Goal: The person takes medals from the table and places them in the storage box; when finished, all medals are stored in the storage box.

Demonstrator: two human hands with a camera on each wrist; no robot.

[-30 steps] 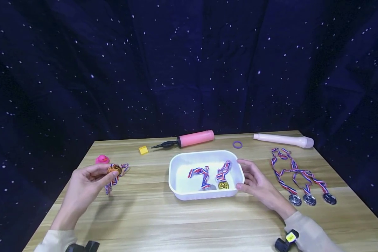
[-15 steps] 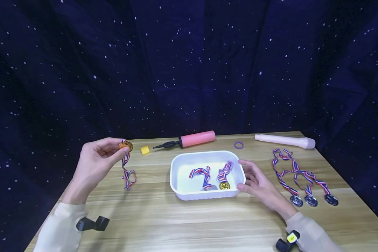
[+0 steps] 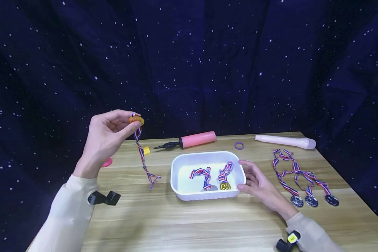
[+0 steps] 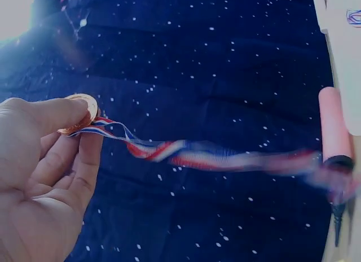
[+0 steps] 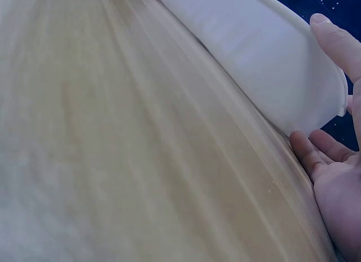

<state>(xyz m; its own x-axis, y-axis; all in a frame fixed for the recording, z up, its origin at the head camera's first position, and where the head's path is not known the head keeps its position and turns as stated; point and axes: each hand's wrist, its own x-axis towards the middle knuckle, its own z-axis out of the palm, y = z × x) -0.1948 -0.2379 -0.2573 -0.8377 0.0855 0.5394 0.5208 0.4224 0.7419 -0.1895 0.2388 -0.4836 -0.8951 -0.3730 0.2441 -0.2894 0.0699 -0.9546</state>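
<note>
Pinching coppery medal [image 3: 137,120] with fingers of left hand [image 3: 104,139] above table [image 3: 176,225], prob to keep dangling ribbon [image 3: 142,156] tangle-free. Gripping end of white bin [image 3: 201,197] with right hand [image 3: 261,186], likely for steadying.

Ribbon end [image 4: 282,161] blurry in L-wrist cam & pink thing [image 3: 107,162] partly behind L arm [image 3: 67,210]

The left grip [image 3: 108,134] pinches a golden medal [image 3: 138,120]; the right grip [image 3: 257,182] holds a white tub's [image 3: 204,196] end.
</note>
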